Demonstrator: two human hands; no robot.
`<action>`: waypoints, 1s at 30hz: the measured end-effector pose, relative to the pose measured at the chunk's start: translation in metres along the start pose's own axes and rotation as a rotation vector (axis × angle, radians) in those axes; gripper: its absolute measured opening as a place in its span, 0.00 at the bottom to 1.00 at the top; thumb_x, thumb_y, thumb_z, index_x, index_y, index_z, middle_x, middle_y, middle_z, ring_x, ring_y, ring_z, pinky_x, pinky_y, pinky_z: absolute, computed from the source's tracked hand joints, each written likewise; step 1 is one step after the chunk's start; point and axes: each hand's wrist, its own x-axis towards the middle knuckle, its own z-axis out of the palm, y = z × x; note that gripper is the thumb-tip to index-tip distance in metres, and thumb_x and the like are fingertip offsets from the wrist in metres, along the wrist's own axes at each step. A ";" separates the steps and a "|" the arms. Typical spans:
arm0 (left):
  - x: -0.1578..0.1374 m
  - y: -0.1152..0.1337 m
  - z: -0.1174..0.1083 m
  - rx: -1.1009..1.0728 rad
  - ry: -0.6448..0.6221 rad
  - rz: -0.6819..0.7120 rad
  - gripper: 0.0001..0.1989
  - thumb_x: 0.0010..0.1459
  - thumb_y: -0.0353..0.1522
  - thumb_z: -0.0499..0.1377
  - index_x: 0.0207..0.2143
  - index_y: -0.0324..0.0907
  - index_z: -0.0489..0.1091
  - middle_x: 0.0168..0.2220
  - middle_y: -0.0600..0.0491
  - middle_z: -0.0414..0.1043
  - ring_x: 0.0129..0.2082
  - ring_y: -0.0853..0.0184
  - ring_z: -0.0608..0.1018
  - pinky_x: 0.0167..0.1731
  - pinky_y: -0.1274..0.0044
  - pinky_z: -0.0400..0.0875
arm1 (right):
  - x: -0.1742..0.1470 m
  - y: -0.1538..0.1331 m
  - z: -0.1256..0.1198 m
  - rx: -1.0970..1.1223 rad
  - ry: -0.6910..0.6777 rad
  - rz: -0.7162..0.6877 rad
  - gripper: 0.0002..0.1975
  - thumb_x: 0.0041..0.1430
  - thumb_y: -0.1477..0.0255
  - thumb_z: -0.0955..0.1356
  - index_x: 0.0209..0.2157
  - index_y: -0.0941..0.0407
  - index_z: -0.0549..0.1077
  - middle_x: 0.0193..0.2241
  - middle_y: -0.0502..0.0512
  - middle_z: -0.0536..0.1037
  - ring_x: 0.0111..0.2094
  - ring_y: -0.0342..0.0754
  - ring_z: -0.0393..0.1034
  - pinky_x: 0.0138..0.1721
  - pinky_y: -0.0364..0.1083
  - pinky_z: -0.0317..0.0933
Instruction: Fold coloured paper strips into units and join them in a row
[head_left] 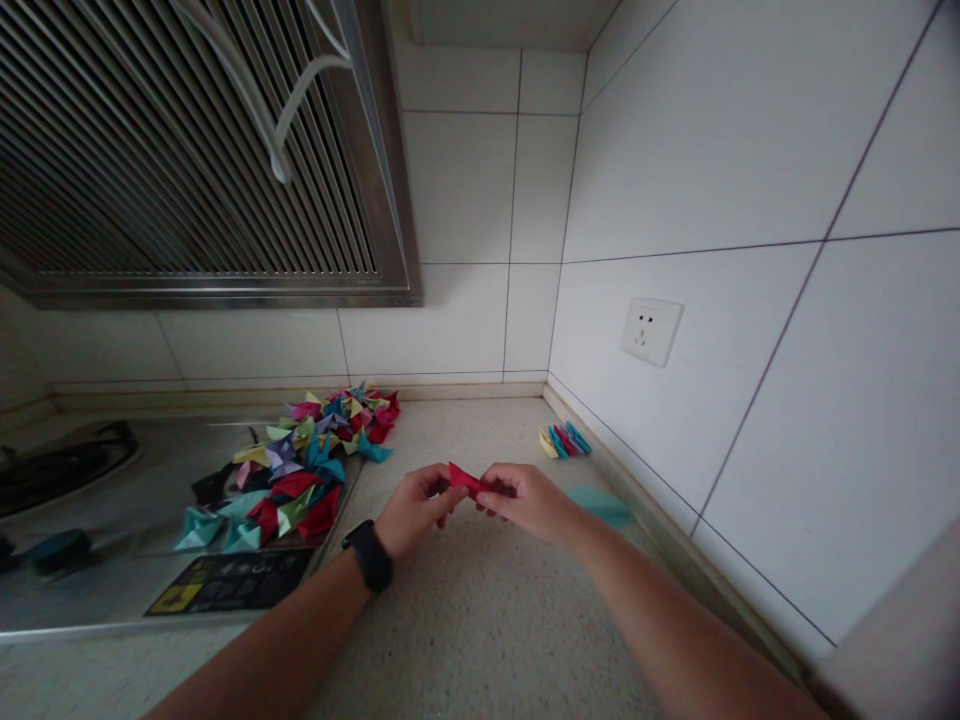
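A small piece of folded red paper (pixel 466 481) is held above the countertop between my two hands. My left hand (pixel 418 508), with a black watch on its wrist, pinches the paper's left side between thumb and fingers. On the other side, my right hand (pixel 526 497) grips the right end, its thumb lying over the paper. The fingers partly cover the folds. Beyond my right forearm lies a light teal sheet of paper (pixel 602 506), partly hidden by the arm.
Many colourful folded paper pieces (pixel 300 470) are heaped over the gas stove (pixel 169 450) at left. A short row of folded papers (pixel 564 441) stands near the back right corner. The range hood (pixel 401 200) hangs above the stove. A socket (pixel 652 331) is on the right wall.
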 end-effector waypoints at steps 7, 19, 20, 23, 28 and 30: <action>0.000 0.007 -0.001 0.108 -0.024 0.027 0.15 0.56 0.42 0.59 0.34 0.37 0.72 0.27 0.53 0.70 0.23 0.74 0.67 0.22 0.82 0.60 | -0.001 -0.006 0.003 -0.144 0.038 -0.057 0.07 0.58 0.68 0.67 0.36 0.56 0.73 0.30 0.51 0.75 0.31 0.43 0.68 0.31 0.40 0.59; -0.001 0.005 -0.001 0.243 -0.026 0.065 0.15 0.57 0.42 0.58 0.35 0.38 0.73 0.30 0.52 0.72 0.28 0.70 0.70 0.28 0.80 0.63 | -0.001 -0.002 0.004 -0.145 0.067 -0.066 0.08 0.59 0.67 0.66 0.33 0.57 0.72 0.26 0.49 0.73 0.28 0.42 0.66 0.29 0.40 0.56; -0.001 0.007 0.000 0.239 -0.025 0.040 0.16 0.57 0.43 0.57 0.35 0.38 0.73 0.29 0.52 0.72 0.27 0.71 0.70 0.27 0.81 0.63 | 0.000 -0.002 0.003 -0.140 0.082 -0.072 0.08 0.59 0.67 0.65 0.33 0.57 0.72 0.26 0.49 0.73 0.28 0.42 0.66 0.29 0.40 0.56; -0.004 0.013 0.003 0.225 -0.058 -0.062 0.20 0.60 0.45 0.51 0.34 0.38 0.72 0.28 0.53 0.71 0.22 0.73 0.67 0.20 0.82 0.59 | 0.001 -0.002 0.002 -0.139 0.167 -0.080 0.09 0.60 0.66 0.65 0.33 0.57 0.72 0.27 0.50 0.74 0.27 0.42 0.65 0.28 0.40 0.56; -0.005 0.013 0.005 0.230 -0.112 -0.074 0.19 0.61 0.44 0.50 0.35 0.38 0.71 0.29 0.53 0.70 0.21 0.74 0.67 0.18 0.83 0.58 | 0.003 0.003 0.004 -0.154 0.152 -0.065 0.08 0.59 0.67 0.65 0.32 0.57 0.72 0.27 0.50 0.74 0.28 0.42 0.66 0.29 0.40 0.56; -0.005 0.010 0.006 0.261 -0.112 -0.030 0.17 0.61 0.42 0.50 0.35 0.38 0.70 0.29 0.52 0.71 0.23 0.73 0.69 0.22 0.82 0.61 | 0.002 0.004 0.006 -0.201 0.127 -0.059 0.07 0.59 0.68 0.65 0.32 0.57 0.71 0.26 0.50 0.74 0.27 0.42 0.65 0.28 0.40 0.55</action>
